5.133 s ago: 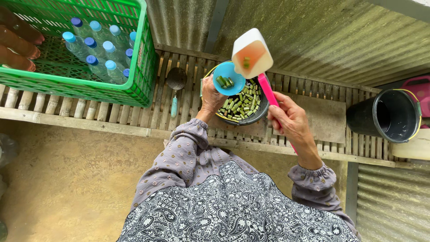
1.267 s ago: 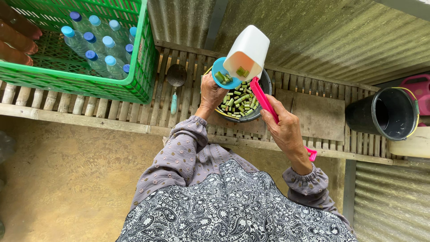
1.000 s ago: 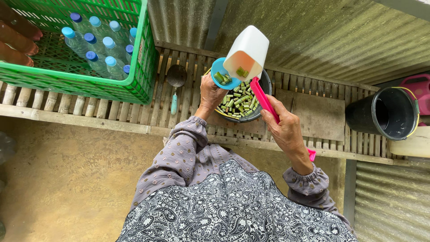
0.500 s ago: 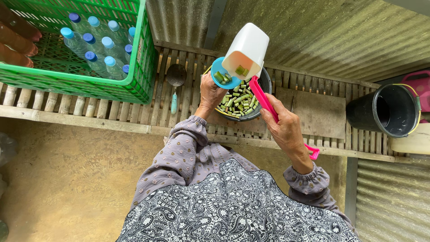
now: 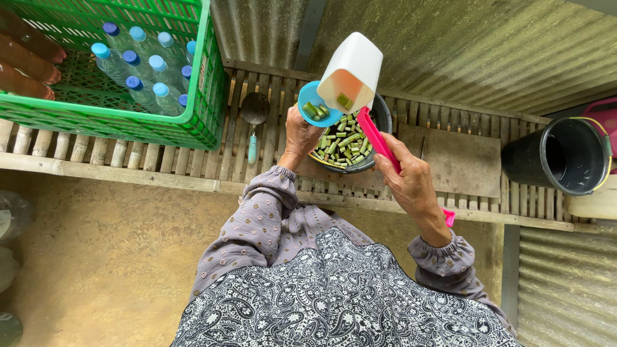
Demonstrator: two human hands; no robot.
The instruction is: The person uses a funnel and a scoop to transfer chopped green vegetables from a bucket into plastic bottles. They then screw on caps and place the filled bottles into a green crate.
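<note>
My left hand [image 5: 301, 136] holds a small blue bowl [image 5: 313, 106] with a few cut green vegetable pieces in it. My right hand [image 5: 411, 186] grips the pink handle [image 5: 379, 140] of a white scoop [image 5: 352, 69], which is tilted mouth-down against the blue bowl; green pieces show at its mouth. Both are held above a dark bowl [image 5: 384, 117] full of cut green pieces [image 5: 344, 146], which stands on a slatted wooden bench.
A green plastic crate [image 5: 128, 123] with several blue-capped bottles [image 5: 138, 71] stands at the left. A dark ladle [image 5: 254, 110] lies beside the bowl. A wooden board [image 5: 459, 160] and a black bucket [image 5: 559, 157] are to the right. Corrugated metal runs behind.
Since five seconds ago the scoop has tipped mouth-down against the blue bowl. Over the last second both hands have barely moved.
</note>
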